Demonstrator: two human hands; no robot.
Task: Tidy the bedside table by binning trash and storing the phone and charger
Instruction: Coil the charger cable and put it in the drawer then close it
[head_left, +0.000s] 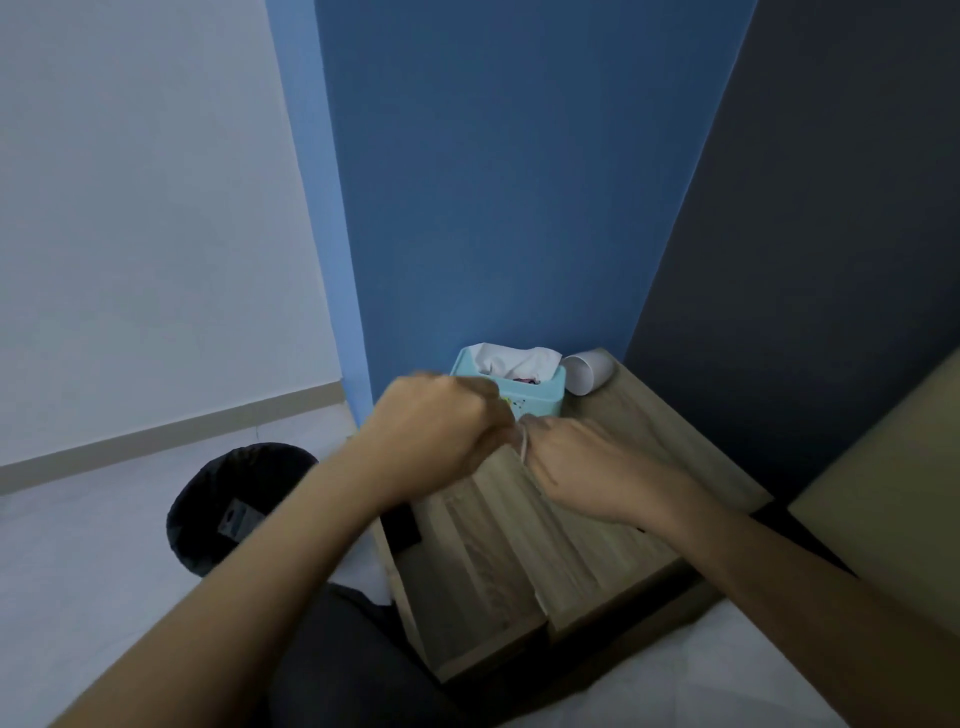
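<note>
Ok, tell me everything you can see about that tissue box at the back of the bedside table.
The tissue box is a small turquoise container, plastic by the look of it, upright at the table's back edge against the blue wall. White tissue bunches out of its open top. A tipped white cup lies at its right; the left hand covers its front left corner.

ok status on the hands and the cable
Left hand and right hand closed on white cable above bedside table. Paper cup lying tipped at back. Bin on floor.
</note>
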